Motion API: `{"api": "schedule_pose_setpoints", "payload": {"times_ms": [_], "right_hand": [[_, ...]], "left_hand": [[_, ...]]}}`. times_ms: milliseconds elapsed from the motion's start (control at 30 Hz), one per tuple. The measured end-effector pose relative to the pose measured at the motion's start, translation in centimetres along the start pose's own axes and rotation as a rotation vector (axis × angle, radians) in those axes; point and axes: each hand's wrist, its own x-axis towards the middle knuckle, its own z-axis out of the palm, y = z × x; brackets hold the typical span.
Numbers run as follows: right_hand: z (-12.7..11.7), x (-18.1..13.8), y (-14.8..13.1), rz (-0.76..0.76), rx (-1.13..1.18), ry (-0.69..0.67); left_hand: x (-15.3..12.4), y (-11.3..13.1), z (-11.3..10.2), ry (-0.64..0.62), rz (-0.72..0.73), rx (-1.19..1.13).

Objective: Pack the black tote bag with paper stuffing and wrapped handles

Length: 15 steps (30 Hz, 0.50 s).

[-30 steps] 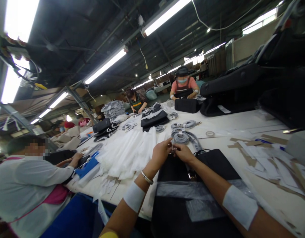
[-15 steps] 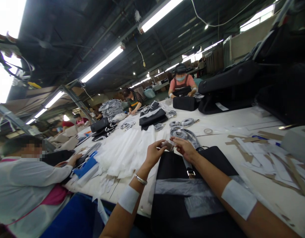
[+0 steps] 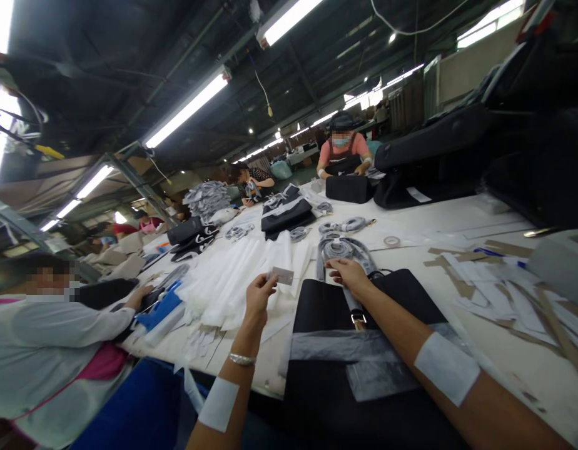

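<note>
A black bag (image 3: 326, 306) lies flat on the white table (image 3: 448, 234) in front of me, with a grey strap and metal buckle (image 3: 357, 319) down its middle and clear plastic film (image 3: 364, 369) over its near part. My left hand (image 3: 258, 294) pinches a small pale tag (image 3: 283, 275) and holds it up left of the bag. My right hand (image 3: 348, 272) rests at the bag's far edge, fingers curled on the top of the grey strap.
White fabric pieces (image 3: 242, 275) are piled left of the bag. Coiled grey straps (image 3: 338, 247) lie beyond it. Paper and cardboard scraps (image 3: 495, 281) litter the right. A seated person (image 3: 49, 337) works at the left; two others (image 3: 340, 153) sit across. Large black bags (image 3: 434, 162) stand at the back right.
My hands were together above the bag; now the left hand has pulled away to the left carrying the small tag, while the right hand stays at the strap.
</note>
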Motion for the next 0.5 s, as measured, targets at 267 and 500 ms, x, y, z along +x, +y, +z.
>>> {"api": "schedule_pose_setpoints", "payload": {"times_ms": [267,500], "right_hand": [[0.1,-0.4,-0.9,-0.092,0.056,0.005],[0.0,-1.0,-2.3,-0.127,0.057,0.018]], "left_hand": [[-5.0,-5.5,-0.3,-0.078,-0.06,0.268],[-5.8,-5.0,-2.8,-0.206,-0.188,0.21]]}}
